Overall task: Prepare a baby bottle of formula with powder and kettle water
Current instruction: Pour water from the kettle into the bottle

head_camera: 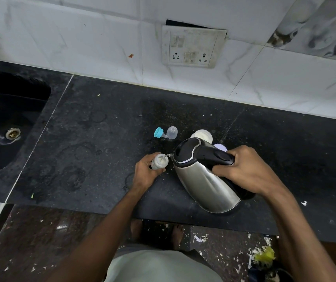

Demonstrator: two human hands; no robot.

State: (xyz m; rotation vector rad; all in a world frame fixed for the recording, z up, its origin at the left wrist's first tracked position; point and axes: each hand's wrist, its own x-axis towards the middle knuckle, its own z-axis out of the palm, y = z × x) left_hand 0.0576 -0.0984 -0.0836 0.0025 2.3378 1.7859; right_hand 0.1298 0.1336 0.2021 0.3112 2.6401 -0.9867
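Observation:
A small clear baby bottle with white powder inside stands open on the black counter. My left hand grips it from the left. My right hand grips the black handle of a steel kettle, which is tilted left with its spout just over the bottle's mouth. The blue-ringed teat and the clear cap lie on the counter behind the bottle. An open white powder tub sits behind the kettle, partly hidden by it.
A black sink with a metal drain is set into the counter at the left. A white socket plate hangs on the tiled wall behind. A pale round lid peeks out beside the kettle handle. The floor below is littered with scraps.

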